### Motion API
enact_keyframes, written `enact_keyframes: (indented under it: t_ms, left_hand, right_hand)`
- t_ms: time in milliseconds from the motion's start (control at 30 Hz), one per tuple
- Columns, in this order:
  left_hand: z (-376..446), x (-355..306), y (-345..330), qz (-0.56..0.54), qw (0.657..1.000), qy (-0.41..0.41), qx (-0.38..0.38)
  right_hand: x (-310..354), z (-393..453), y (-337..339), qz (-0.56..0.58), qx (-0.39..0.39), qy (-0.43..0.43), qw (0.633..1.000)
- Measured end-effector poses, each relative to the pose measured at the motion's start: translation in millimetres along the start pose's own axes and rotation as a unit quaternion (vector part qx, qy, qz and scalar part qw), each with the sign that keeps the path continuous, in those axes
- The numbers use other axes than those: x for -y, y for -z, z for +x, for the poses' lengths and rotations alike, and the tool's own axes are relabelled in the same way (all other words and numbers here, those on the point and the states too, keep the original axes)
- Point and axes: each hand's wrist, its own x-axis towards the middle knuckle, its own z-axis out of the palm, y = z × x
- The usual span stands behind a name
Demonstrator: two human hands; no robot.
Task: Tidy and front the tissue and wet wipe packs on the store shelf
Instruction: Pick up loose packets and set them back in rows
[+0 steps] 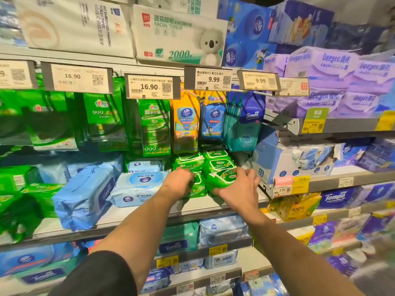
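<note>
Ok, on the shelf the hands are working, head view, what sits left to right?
Green packs → blue Tempo pack → white Vinda wipes pack → left hand on the green wipe stack → right hand → blue tissue carton.

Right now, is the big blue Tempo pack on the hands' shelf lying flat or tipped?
Tipped: the blue Tempo pack leans, logo running sideways.

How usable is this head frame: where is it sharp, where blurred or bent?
Head view: sharp in the centre, where both hands, left hand and right hand, hold the green wipe packs; the 16.90 price tag is readable; left and lower right edges smear; wide-angle distortion bows the shelf rails; lighting even.
</note>
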Motion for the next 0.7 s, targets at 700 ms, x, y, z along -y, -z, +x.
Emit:
enact_keyframes:
  t_ms: [700]
  left_hand:
    - [-66.1,94.6,55.7,-0.066,0.995,0.053,-0.056]
  right_hand:
    - [108.7,3.1,-71.1,-0.144,-0.013,0.041,0.989]
